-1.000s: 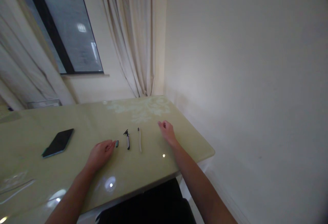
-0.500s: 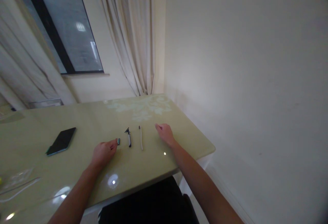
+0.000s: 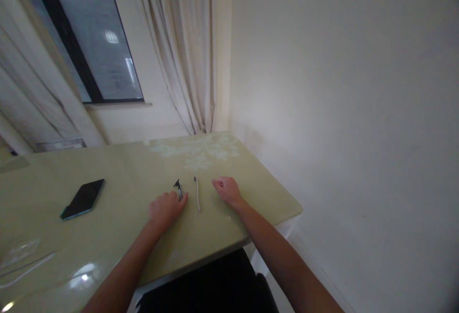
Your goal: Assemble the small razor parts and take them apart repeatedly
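My left hand (image 3: 168, 209) is at the razor (image 3: 180, 190), thumb and fingers on either side of its handle. The razor's dark head points away from me, and the lower handle is hidden by the hand. Just right of it, a thin white toothbrush (image 3: 197, 195) with a dark head lies lengthwise on the table. My right hand (image 3: 226, 189) rests closed to the right of the toothbrush, its fingers curled and not touching it. The small dark piece seen earlier is hidden now.
A dark tablet-like object (image 3: 83, 199) lies on the glossy table (image 3: 125, 169) at the left. White and grey cables (image 3: 30, 269) are at the lower left. A wall borders the table on the right, curtains (image 3: 186, 55) behind.
My left hand has moved right, from the small dark piece to the razor's handle. My right hand has shifted slightly left and nearer to me.
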`<state>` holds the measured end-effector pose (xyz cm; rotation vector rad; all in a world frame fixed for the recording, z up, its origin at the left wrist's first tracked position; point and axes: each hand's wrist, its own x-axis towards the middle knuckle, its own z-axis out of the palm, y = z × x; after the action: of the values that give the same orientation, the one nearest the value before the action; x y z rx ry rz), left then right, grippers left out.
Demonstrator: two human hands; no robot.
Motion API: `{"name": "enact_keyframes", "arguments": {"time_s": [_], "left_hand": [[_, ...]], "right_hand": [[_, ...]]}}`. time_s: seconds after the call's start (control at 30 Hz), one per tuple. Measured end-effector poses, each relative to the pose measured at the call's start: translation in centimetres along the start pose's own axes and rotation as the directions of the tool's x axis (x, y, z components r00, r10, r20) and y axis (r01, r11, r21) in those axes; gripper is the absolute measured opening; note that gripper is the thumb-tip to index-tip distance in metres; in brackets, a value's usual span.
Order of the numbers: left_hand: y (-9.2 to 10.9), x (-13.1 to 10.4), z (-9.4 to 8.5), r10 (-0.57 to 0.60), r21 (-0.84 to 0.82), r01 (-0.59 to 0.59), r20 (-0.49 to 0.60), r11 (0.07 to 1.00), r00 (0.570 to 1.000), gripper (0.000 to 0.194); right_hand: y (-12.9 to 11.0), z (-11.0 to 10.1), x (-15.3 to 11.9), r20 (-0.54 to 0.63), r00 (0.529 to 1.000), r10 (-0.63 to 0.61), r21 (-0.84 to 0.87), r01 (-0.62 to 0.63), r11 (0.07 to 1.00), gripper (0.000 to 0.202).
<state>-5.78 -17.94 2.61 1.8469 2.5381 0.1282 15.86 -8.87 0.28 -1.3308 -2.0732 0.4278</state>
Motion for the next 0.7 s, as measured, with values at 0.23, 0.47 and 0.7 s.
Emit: {"name": "enact_keyframes", "arguments": {"time_s": [0.23,0.47,0.7], "left_hand": [[0.9,1.1,-0.6,0.029,-0.025,-0.029,0.02,0.999,0.999,0.049],[5.7,-0.2,-1.5,0.193,-0.115,-0.22,-0.21,0.969,0.959,0.053],[6.9,-1.5,1.6,0.429,-0.069,-0.489,-0.384,0.869,0.817,0.034]], "right_hand": [[-0.2,0.1,-0.2,0.004,1.0,-0.009,0.024,0.009,1.0,0.045],[-1.0,-0.2,-0.6,-0.098,0.986,-0.138,0.275,0.16,0.948,0.051],[-1.7,-0.3,-1.0,-0.129,0.944,-0.303,0.521,0.324,0.79,0.051]]}}
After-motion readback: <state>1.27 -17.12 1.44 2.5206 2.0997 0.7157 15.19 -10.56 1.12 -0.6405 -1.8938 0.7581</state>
